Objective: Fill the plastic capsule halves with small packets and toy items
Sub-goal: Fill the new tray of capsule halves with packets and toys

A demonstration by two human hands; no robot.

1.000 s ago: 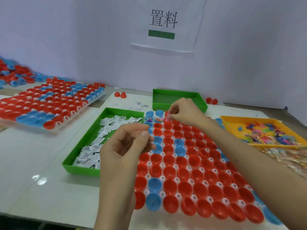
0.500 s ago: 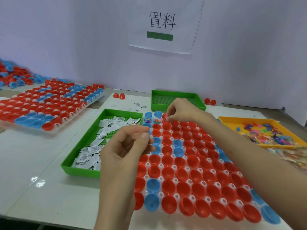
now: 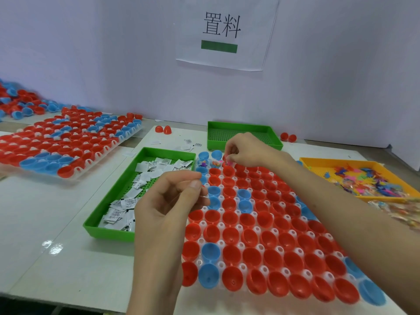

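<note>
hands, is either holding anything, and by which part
The right hand pinches a small pink toy by its top. The left hand pinches a tiny pale bit; which part cannot be told.

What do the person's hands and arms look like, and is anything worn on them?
The left hand and the right hand are bare: no gloves, no rings, no watch. The left forearm and right forearm are uncovered as far as the frame shows; no sleeve is in view.

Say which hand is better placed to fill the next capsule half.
Right hand: it pinches a toy item above a red half; the left hand, pinching a packet, is rows away.
</note>
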